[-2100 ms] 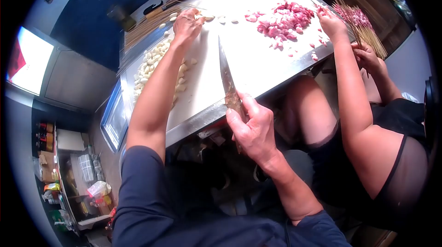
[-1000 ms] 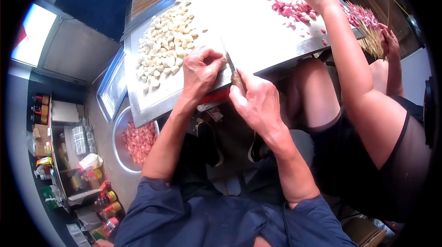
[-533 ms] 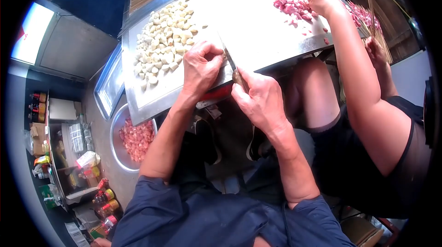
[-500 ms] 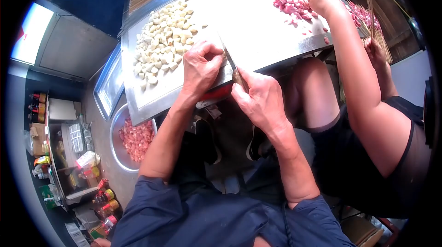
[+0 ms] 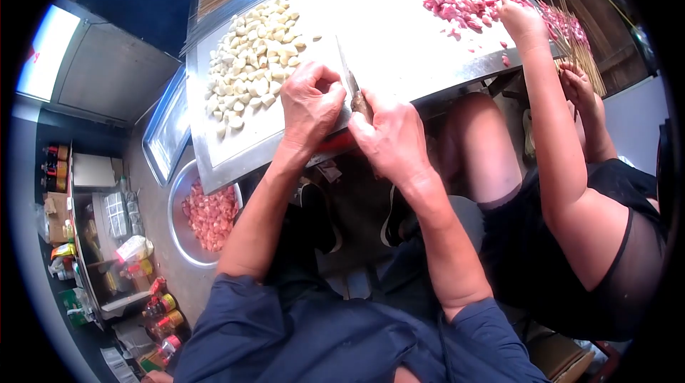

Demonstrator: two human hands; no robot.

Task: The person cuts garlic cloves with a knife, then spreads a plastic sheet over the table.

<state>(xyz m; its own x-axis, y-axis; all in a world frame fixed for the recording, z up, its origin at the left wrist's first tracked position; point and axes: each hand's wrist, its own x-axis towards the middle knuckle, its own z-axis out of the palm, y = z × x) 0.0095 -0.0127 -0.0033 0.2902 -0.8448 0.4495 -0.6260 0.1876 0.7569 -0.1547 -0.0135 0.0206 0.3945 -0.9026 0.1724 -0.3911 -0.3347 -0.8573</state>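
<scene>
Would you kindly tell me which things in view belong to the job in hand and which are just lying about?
Apparently in the job:
knife, in the right hand
pale cloves beside the left hand

Apparently lying about:
bottles, lower left
blue-edged tray

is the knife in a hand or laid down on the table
In a hand: the right hand grips the knife, its blade pointing away from the body.

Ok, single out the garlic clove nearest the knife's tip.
The lone clove left of the knife, just off the main pile; the others lie in that pile or farther back.
</scene>
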